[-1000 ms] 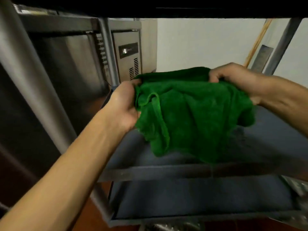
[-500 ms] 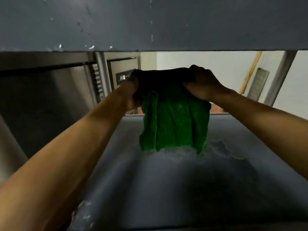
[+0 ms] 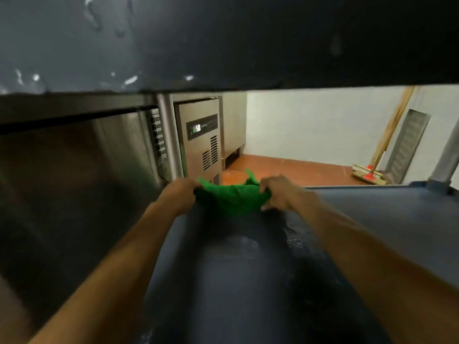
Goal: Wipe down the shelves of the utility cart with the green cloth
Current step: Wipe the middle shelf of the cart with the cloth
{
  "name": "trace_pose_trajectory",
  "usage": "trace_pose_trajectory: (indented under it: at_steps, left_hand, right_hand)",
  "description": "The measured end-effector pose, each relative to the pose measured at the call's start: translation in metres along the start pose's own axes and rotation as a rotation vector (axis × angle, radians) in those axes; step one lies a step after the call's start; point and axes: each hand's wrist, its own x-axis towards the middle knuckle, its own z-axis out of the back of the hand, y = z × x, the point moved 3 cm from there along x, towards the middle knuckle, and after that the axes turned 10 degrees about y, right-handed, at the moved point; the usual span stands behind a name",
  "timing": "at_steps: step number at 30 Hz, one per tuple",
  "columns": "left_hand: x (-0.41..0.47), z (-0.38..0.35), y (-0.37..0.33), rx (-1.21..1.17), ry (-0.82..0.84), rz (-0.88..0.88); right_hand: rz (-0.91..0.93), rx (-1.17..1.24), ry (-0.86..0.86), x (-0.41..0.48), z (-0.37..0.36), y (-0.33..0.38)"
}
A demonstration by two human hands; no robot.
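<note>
— Where is the green cloth [image 3: 232, 199]?
— Bunched at the far end of the dark cart shelf [image 3: 385, 219], low against its wet surface.
— Who holds it?
— The left grip [image 3: 182, 194] clutches one end and the right grip [image 3: 280, 193] the other. An upper shelf [image 3: 223, 40] hangs overhead, and a steel appliance [image 3: 201, 142] stands beyond.

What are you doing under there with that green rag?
Someone is wiping down a grey shelf. Reaching in under the upper shelf, the left hand and the right hand each grip an end of the green cloth, which lies bunched near the grey shelf's far edge. The surface looks wet beside the cloth.
</note>
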Motion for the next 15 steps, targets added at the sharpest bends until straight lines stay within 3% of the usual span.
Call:
trace_pose_trajectory:
  at_steps: [3,15]
  left_hand:
    - [-0.007,-0.036,0.011,0.092,0.127,0.04]
    - [-0.04,-0.056,0.02,0.188,0.054,0.112]
  right_hand:
    - [-0.022,-0.001,0.126,-0.005,-0.032,-0.009]
    - [-0.01,0.024,0.136,-0.035,-0.042,-0.015]
